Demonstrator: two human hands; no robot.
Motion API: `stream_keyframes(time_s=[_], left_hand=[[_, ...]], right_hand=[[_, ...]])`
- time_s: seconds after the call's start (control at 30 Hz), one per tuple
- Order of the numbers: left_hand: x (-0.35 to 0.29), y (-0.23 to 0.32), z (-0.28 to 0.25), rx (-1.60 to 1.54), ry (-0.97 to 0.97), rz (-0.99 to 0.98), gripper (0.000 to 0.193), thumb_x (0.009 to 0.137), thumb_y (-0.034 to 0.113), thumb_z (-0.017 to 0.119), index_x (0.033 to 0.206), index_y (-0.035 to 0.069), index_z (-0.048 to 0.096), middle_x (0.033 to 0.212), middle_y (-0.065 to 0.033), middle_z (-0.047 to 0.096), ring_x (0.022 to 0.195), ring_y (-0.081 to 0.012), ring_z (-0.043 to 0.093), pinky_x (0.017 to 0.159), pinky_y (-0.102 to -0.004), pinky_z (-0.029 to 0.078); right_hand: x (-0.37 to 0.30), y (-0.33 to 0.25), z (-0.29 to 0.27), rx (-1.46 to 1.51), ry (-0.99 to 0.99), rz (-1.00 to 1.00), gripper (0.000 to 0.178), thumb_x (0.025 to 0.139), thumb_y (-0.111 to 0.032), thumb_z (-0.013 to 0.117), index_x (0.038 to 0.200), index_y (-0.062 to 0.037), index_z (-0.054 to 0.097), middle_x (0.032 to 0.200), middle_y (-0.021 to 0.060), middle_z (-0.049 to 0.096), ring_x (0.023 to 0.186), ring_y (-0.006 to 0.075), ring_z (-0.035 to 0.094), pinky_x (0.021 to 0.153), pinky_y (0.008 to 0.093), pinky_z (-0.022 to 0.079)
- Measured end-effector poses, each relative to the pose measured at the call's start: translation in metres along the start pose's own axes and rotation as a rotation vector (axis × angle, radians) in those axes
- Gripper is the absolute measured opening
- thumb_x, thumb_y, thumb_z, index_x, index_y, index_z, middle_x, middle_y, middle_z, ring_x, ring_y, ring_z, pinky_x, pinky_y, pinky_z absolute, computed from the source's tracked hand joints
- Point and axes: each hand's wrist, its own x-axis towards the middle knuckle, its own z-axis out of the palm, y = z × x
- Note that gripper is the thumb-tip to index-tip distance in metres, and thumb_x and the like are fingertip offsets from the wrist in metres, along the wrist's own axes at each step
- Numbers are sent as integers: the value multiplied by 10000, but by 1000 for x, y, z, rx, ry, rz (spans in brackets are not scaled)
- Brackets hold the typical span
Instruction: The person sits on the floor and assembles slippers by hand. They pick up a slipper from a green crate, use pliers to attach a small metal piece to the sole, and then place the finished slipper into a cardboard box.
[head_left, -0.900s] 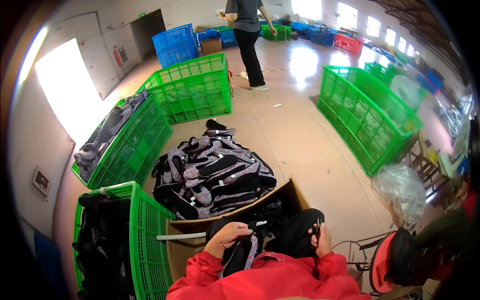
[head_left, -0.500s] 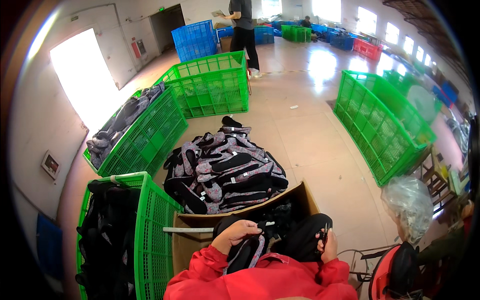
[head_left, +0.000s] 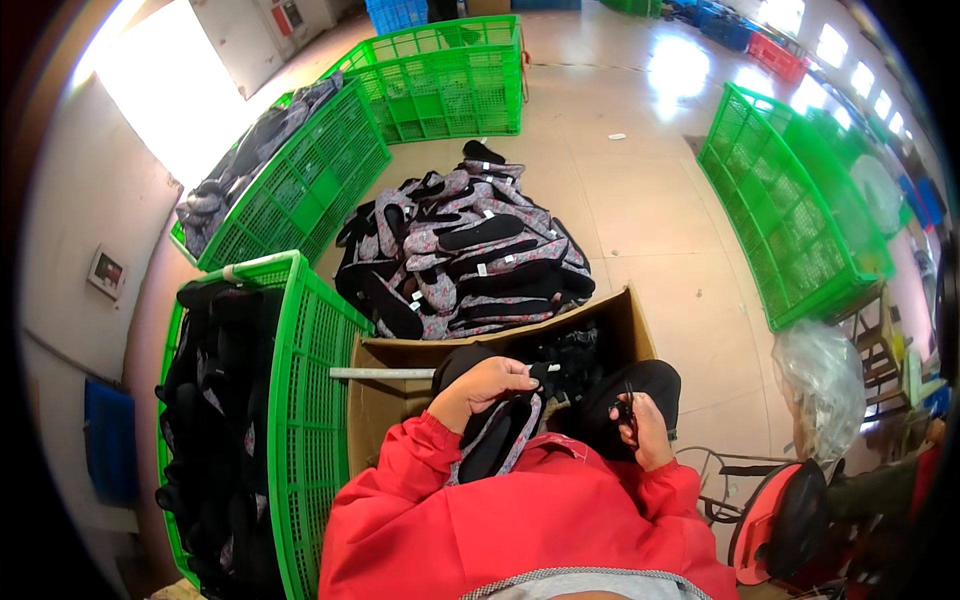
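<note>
My left hand [head_left: 492, 385] pinches the edge of a grey-and-pink patterned fabric slipper [head_left: 532, 420] with a black inside, held over my lap. A small white tag or strip shows just past the fingertips. Over my right thigh, my right hand [head_left: 648, 428] is closed round a pair of scissors [head_left: 628, 402], blades pointing up and away from the slipper. Beyond my knees lies a heap of similar slippers [head_left: 490, 262], patterned and black, several with white tags. An open cardboard box [head_left: 392, 402] stands between the heap and me, with black items [head_left: 570, 355] in it.
At my left, a green crate [head_left: 318, 430] is filled with black items; a pale bar [head_left: 382, 373] juts from its side over the box. More green crates [head_left: 290, 190] stand ahead left, another [head_left: 790, 215] at right. A clear plastic bag [head_left: 820, 385] and red-and-black seat [head_left: 775, 530] are right.
The view has tilted downward, so the heap and crates sit higher and the standing person is mostly cut off. Both hands keep their grips, the slipper and scissors still held.
</note>
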Motion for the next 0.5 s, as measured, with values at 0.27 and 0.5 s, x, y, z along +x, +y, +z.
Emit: stream_keyframes(time_s=[0.27, 0.5], left_hand=[[4, -12, -8, -24, 8, 1, 195, 877, 120, 723, 722, 50, 629, 694, 33, 568, 639, -56, 483, 614, -217, 375], [-2, -8, -8, 4, 6, -2, 180, 875, 114, 723, 731, 52, 635, 701, 38, 563, 644, -53, 483, 614, -214, 377]], right_hand=[[4, -1, 38, -92, -224, 110, 249, 1066, -283, 459, 1163, -69, 543, 910, 46, 643, 575, 45, 400, 488, 176, 294], [5, 2, 59, -75, -310, 183, 185, 1045, -211, 505, 1158, -71, 550, 908, 37, 647, 611, 32, 387, 554, 158, 320]])
